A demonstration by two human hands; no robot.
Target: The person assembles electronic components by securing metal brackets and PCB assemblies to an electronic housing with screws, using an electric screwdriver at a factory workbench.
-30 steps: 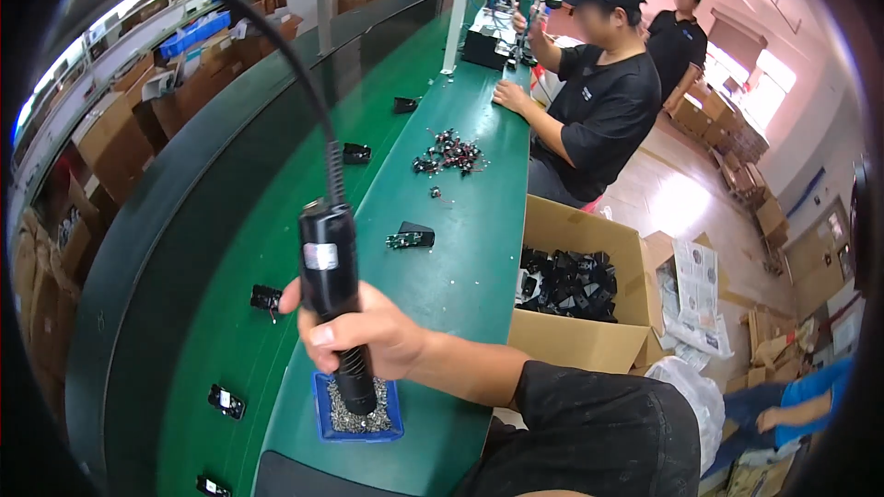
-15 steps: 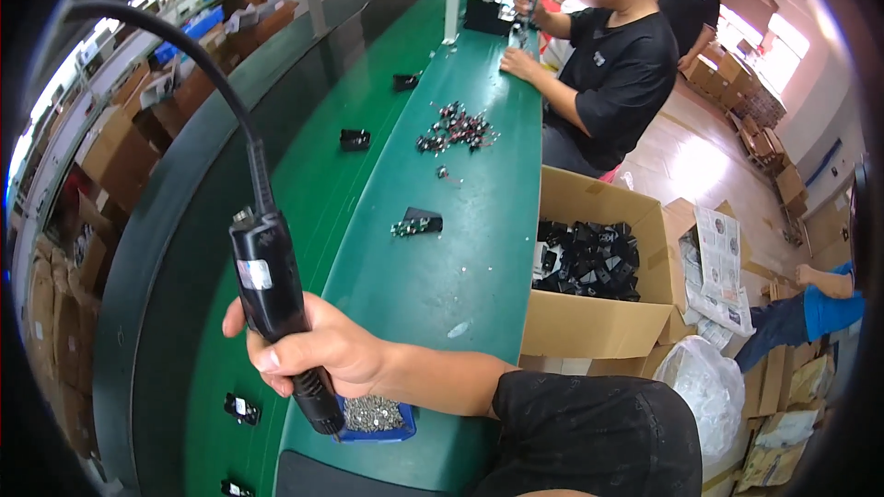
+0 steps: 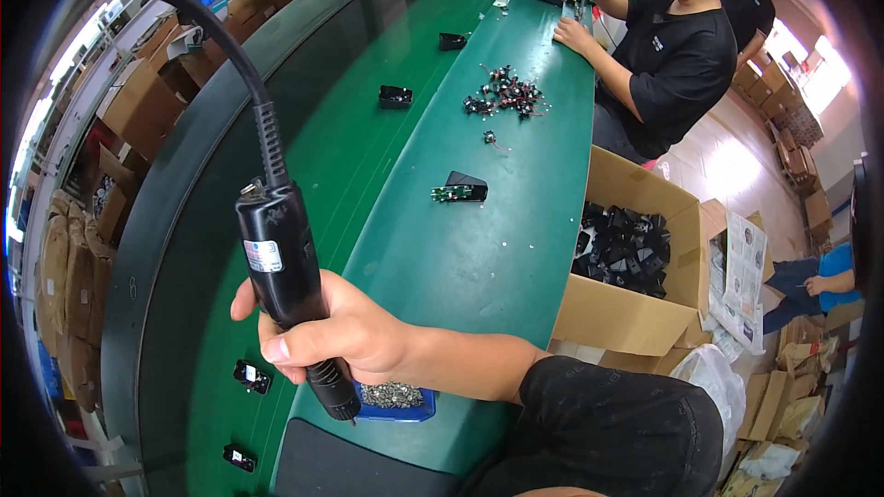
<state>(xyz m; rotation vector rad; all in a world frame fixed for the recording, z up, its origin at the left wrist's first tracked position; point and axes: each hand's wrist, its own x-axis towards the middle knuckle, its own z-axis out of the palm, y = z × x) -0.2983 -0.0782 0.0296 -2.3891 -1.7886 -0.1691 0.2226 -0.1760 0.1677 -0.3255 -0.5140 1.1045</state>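
My right hand [image 3: 345, 331] is wrapped around a black electric screwdriver [image 3: 287, 262], thumb across its front. The tool stands nearly upright with its tip low, and a thick cable leaves its top. Just beside the tip and partly behind my wrist lies a blue tray [image 3: 398, 414] of small metal screws [image 3: 391, 395]. My left hand is not in view. Farther up the green bench rests a black housing with a green circuit board [image 3: 458, 190]. Beyond it lie a single small part with wires [image 3: 491, 139] and a pile of similar parts [image 3: 506, 94].
Several black housings [image 3: 250, 376] sit on the green conveyor belt [image 3: 354, 175] to the left. A dark mat [image 3: 341, 465] covers the near bench. At right stands a cardboard box [image 3: 626, 313] of black pieces. A co-worker [image 3: 677, 64] holds a tool at the far end.
My view has shifted, so bench, box and co-worker appear farther right and higher. My right hand still grips the screwdriver, whose tip remains beside the screw tray.
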